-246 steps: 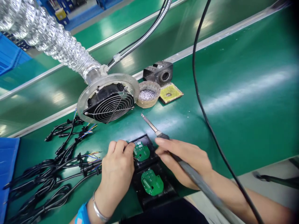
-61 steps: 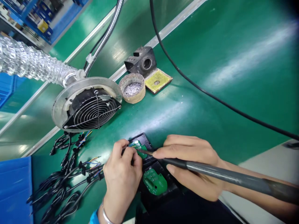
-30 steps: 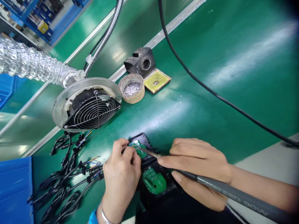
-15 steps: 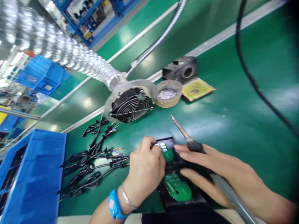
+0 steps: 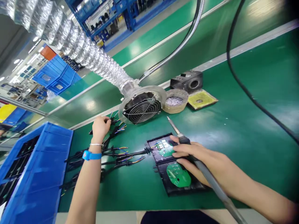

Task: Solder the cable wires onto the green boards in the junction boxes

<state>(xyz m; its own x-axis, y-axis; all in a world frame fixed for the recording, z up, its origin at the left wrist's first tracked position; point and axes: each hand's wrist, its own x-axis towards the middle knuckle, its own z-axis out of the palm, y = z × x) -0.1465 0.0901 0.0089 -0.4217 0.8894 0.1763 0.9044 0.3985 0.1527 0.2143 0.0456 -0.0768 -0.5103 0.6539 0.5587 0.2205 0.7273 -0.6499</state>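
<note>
Shifting away from the upper board (image 5: 164, 147) since half a second ago, the left hand (image 5: 101, 127) is now touching the far cables (image 5: 113, 121) beside the fan (image 5: 144, 111); whether its fingers are closing on one, I cannot tell. The right hand (image 5: 203, 157) is gripping the iron (image 5: 206, 175), thumb and fingers clamped around it, with the tip pointing toward the tub (image 5: 174, 109), apart from both boards. The upper board is lying in the black case (image 5: 167, 186), coloured wires (image 5: 154, 146) reaching its left edge. The lower board (image 5: 178, 175) is lying in the nearer half.
</note>
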